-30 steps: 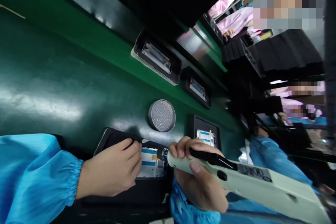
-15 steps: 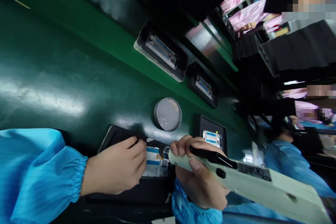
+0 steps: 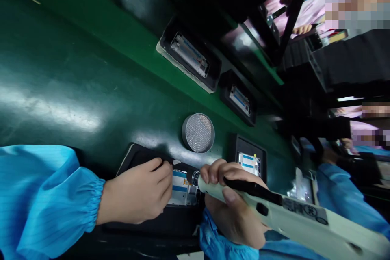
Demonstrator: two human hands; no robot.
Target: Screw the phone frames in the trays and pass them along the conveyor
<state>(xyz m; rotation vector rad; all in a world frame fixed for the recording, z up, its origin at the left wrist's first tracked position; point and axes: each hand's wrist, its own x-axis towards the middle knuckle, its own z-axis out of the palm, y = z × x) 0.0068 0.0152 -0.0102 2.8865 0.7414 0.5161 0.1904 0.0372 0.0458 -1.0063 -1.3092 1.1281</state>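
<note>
A pale green electric screwdriver (image 3: 292, 219) with a black lever is gripped in my right hand (image 3: 234, 203). Its tip end points down at the right part of an opened phone (image 3: 180, 189), which shows blue strips and an orange flex cable. Beneath the phone is a black foam holder (image 3: 183, 221). Over the phone's left end lies my left hand (image 3: 140, 191), fingers curled together; the thumb and whatever they pinch are hidden. Behind both hands a round grey dish (image 3: 198, 133) has a grid of small holes, with tiny screws heaped at one side.
Black holders with opened phones stand at the back (image 3: 190, 56), further right (image 3: 240, 99) and beside my right hand (image 3: 250, 162). Clear plastic bags (image 3: 301, 187) lie at the right, near a co-worker's blue sleeve (image 3: 344, 195). The green mat (image 3: 76, 81) stretches left.
The whole view has shifted slightly, so things on the bench appear a little further right. Both hands and the screwdriver keep nearly the same place at the phone.
</note>
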